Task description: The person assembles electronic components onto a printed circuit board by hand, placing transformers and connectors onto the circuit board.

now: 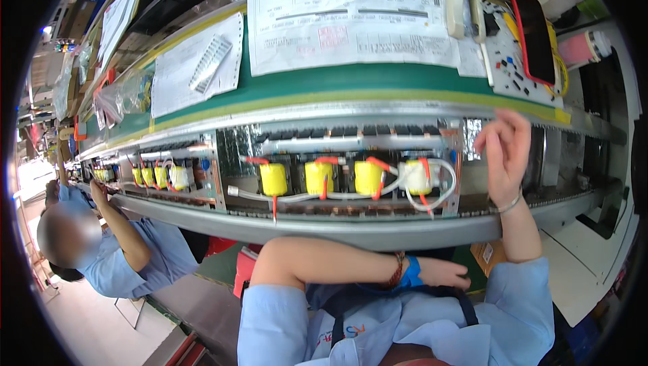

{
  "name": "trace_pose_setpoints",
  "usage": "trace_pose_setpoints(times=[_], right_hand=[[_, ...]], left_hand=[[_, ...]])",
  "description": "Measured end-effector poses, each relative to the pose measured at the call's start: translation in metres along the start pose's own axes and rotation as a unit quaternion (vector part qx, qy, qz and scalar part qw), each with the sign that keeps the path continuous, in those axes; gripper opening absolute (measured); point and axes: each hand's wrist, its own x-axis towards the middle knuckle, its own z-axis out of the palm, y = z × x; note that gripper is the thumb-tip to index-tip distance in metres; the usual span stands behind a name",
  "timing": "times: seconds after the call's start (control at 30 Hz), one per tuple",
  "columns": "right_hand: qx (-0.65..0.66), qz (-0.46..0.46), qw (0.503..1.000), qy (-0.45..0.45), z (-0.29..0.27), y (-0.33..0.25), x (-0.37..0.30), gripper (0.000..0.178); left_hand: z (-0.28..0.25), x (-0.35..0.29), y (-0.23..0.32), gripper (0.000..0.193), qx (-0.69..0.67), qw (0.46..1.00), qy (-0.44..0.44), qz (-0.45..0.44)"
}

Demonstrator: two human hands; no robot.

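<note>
My right hand (506, 153) is raised over the right end of the conveyor, its fingers loosely bent and apart, with nothing visible in them. My left hand (442, 274) lies across my front, below the near rail, wearing a blue wrist strap (410, 273); its fingers are partly stretched and hold nothing visible. Nearest to the right hand is a fixture frame (453, 194) on the conveyor. In it sit yellow-wrapped coils (273, 180), (320, 178) and a pale one (416, 177) at the right. Red sleeves (383, 163) and a looped white cable (451, 187) run among them.
A second fixture with yellow coils (160, 176) stands further left, where a co-worker (152, 251) in blue sits. Beyond the far rail lie printed sheets (351, 49), a red-edged phone (532, 35), small loose parts (516, 72) and a pink-filled bottle (584, 47).
</note>
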Motion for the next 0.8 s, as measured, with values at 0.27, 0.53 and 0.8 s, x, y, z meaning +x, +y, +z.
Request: trace_pose_setpoints(times=[0.27, 0.53, 0.8], right_hand=[[-0.048, -0.074, 0.996, 0.018, -0.009, 0.018, 0.017, 0.026], [-0.013, -0.119, 0.989, 0.089, -0.019, 0.005, -0.006, 0.025], [-0.066, -0.062, 0.995, 0.042, -0.003, -0.019, -0.105, 0.028]], left_hand=[[-0.04, 0.001, 0.004, 0.01, 0.456, 0.868, 0.082, 0.181], [-0.043, -0.036, 0.084, 0.012, 0.497, 0.818, 0.289, 0.032], [-0.032, -0.093, 0.104, 0.028, 0.476, 0.732, 0.471, -0.123]])
